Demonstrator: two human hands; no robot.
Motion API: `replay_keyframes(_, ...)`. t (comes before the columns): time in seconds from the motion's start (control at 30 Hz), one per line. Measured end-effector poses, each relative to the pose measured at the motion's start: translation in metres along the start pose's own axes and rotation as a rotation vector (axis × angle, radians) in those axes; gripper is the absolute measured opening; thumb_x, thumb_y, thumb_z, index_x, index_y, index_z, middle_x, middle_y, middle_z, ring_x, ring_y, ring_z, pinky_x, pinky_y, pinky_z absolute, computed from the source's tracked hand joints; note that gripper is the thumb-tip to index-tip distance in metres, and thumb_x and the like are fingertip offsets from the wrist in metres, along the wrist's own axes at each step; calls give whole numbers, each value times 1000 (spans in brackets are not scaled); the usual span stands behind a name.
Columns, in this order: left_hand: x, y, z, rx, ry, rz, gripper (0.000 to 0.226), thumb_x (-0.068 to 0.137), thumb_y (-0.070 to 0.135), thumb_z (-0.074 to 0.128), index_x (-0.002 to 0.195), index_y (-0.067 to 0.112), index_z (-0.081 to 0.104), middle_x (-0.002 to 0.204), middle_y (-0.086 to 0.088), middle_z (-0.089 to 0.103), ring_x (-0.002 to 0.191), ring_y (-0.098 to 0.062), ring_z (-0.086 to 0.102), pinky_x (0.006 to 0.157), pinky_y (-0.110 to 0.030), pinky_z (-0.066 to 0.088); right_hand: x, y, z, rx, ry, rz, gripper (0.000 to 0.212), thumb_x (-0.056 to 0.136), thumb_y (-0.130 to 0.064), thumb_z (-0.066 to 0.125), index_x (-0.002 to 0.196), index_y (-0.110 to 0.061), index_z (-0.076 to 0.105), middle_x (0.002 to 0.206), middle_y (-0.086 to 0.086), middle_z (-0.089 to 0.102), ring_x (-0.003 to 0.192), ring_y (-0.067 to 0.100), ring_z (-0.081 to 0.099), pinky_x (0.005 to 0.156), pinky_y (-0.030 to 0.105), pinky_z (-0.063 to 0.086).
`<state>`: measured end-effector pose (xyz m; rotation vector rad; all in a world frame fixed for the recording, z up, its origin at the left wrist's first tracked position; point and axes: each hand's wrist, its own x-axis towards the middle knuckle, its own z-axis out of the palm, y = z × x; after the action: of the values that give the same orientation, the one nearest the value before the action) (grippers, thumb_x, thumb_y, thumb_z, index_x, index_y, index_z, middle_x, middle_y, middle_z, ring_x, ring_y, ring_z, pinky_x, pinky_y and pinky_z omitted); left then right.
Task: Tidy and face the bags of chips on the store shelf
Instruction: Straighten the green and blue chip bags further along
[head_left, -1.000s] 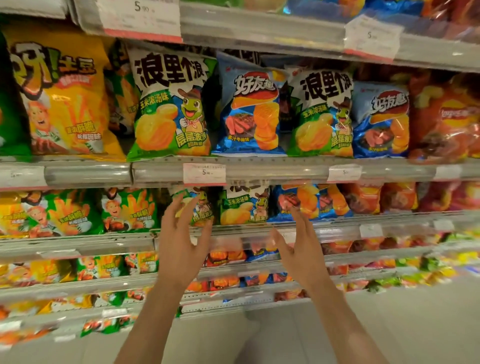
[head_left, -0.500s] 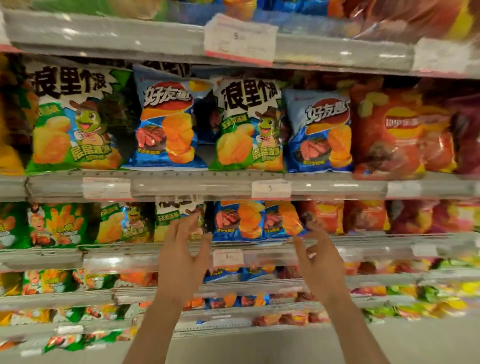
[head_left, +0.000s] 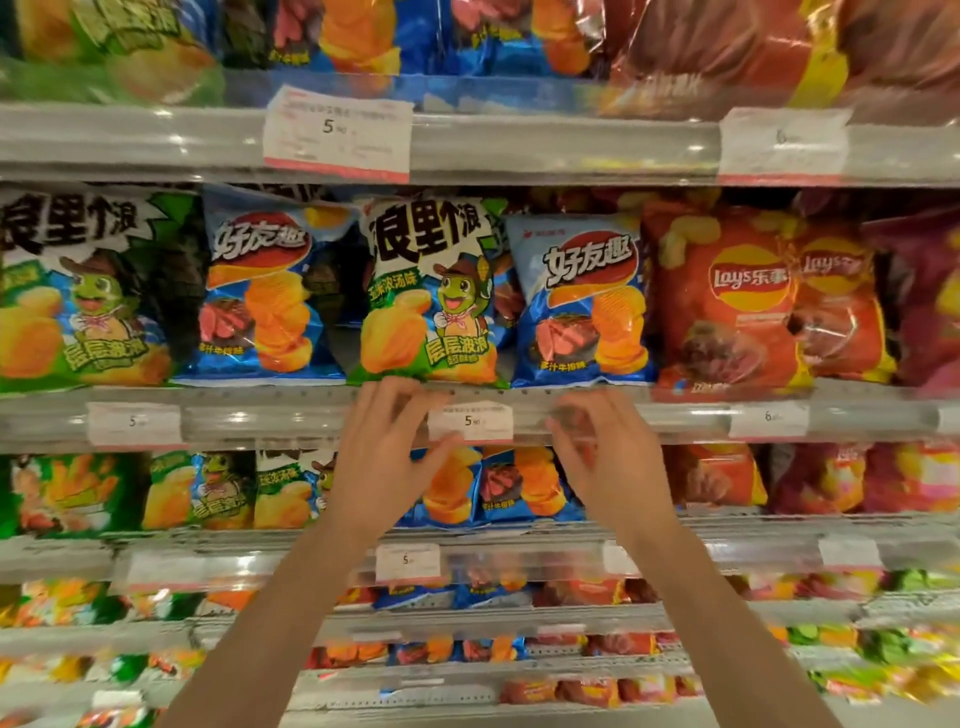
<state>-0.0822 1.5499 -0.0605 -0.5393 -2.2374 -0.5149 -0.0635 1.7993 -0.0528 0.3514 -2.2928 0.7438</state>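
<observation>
Where the green chip bag (head_left: 428, 291) stands upright at the front of the middle shelf (head_left: 311, 415), it is flanked by two blue chip bags, one on its left (head_left: 260, 291) and one on its right (head_left: 584, 301), with a red Lay's bag (head_left: 727, 296) further right. My left hand (head_left: 384, 457) is raised just below the green bag's bottom edge, fingers spread and holding nothing. My right hand (head_left: 602, 457) hovers beside the white price tag (head_left: 470, 421), fingers loosely curled and empty; motion blur hides any contact.
</observation>
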Motion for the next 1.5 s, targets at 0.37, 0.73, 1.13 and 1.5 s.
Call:
replay_keyframes(0.37,2,-11,-2,-97,-18,16,40,84,42,74,115,18,68,107,-3,56,102,-22,50,84,-35,45,23,-21,28,-22,-20,-108,19,96,-36,63,96,-19,73,85,-4,60,67,14,59,62,33,52)
replay_keyframes(0.73,1,-15,-5,-82,-53,36,37,86,40,73,115,19,69,110,0,55,105,-21,52,86,-36,47,28,-29,18,49,-115,-26,10,93,-27,68,96,-18,71,85,-6,63,69,9,59,66,35,55)
replay_keyframes(1.13,1,-15,-5,-58,-74,14,40,85,47,65,117,21,65,111,2,54,106,-20,51,84,-39,50,125,-53,19,322,-408,94,90,84,-54,72,155,-44,18,155,2,38,135,17,48,110,39,46)
replay_keyframes(1.5,1,-16,-6,-75,-77,12,39,86,47,64,116,22,66,111,3,54,105,-18,50,86,-33,47,140,-63,43,538,-372,122,109,76,-20,88,159,-31,18,154,-10,38,132,0,46,110,16,40)
